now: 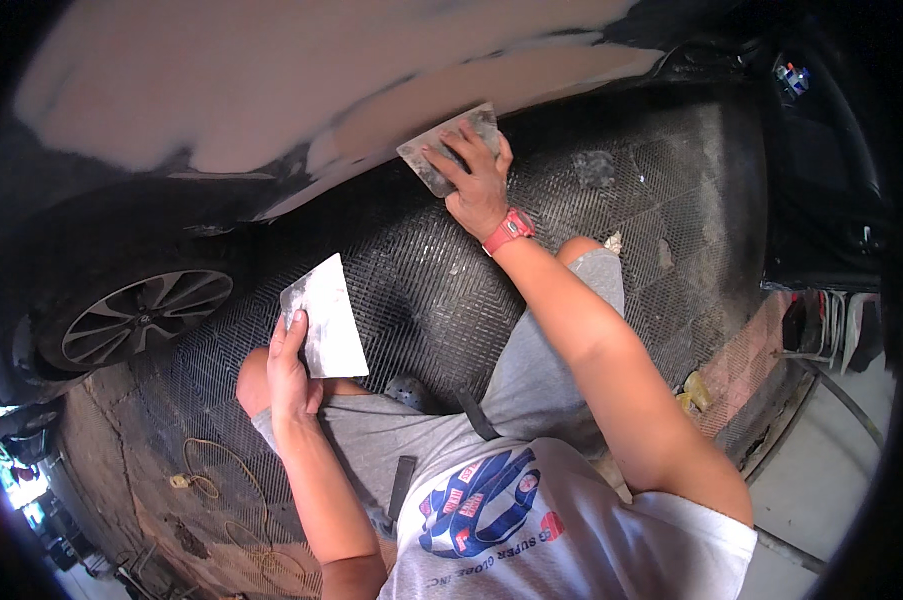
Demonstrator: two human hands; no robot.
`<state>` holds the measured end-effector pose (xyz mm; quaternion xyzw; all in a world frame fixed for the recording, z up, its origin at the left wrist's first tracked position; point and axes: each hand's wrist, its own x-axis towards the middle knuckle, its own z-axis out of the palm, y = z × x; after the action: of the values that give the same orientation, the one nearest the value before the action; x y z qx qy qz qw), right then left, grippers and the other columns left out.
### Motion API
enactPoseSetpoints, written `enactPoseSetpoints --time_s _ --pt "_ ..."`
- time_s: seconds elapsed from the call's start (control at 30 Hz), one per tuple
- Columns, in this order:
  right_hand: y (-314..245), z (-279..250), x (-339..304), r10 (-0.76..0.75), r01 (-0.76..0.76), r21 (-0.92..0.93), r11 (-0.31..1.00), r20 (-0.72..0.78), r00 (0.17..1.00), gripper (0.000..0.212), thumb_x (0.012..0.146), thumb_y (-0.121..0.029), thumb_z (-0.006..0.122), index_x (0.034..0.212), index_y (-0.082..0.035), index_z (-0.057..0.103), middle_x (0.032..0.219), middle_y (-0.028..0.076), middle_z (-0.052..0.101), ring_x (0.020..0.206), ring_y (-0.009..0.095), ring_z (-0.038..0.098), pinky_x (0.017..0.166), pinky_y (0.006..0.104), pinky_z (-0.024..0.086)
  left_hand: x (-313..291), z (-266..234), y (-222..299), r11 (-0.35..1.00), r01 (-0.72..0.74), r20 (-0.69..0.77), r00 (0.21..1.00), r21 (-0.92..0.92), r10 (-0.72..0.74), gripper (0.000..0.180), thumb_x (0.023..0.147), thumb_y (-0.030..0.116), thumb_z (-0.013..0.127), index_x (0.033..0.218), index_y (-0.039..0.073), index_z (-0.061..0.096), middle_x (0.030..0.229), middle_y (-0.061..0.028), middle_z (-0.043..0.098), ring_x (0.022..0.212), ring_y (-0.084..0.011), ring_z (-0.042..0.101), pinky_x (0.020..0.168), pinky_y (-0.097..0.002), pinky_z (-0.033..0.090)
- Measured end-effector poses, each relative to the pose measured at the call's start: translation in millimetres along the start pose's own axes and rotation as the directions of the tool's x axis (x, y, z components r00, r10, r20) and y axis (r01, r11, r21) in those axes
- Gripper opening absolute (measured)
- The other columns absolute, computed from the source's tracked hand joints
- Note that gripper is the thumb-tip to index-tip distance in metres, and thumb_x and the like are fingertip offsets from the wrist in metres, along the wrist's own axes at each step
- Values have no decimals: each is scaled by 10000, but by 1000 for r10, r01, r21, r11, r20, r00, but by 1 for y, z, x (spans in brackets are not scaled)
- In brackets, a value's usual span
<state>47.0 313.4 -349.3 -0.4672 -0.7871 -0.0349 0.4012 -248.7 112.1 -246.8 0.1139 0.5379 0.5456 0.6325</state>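
My left hand (290,375) grips a flat, pale rectangular plate (334,325) at its lower left edge, with the thumb resting on its face. Grey smears mark the upper left part of that plate. Higher up, my right hand (479,185) has its fingers spread over a thin grey scraper plate (420,168), also smudged. This plate lies at the lower edge of a dark car's side panel (222,80), which carries broad, matt beige-grey patches. Whether the scraper plate touches the panel I cannot tell.
A car wheel (147,318) with a spoked rim is on the left. Textured dark matting (422,300) covers the floor under my bent legs. A yellow cord (237,455) lies at lower left, a yellowish lump (696,390) at right. An open dark car door (822,170) stands far right.
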Motion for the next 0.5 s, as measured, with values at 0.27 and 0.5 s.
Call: enactPoseSetpoints --time_s 0.27,0.5 --pt "-47 -50 75 65 -66 -5 998 -156 986 738 719 68 620 1364 -281 702 1407 29 582 1474 300 450 1168 525 243 -3 10 2 999 -14 14 1000 49 13 370 1061 223 616 1350 -6 587 1163 -80 724 993 -155 725 843 -293 598" --pt "-63 -20 66 30 -31 -10 999 -91 995 723 725 42 642 1363 -294 693 1377 9 595 1462 279 454 1156 533 241 -6 11 2 998 -15 -5 1000 63 16 380 1061 221 614 1360 -12 584 1173 -83 716 992 -148 720 846 -284 594"
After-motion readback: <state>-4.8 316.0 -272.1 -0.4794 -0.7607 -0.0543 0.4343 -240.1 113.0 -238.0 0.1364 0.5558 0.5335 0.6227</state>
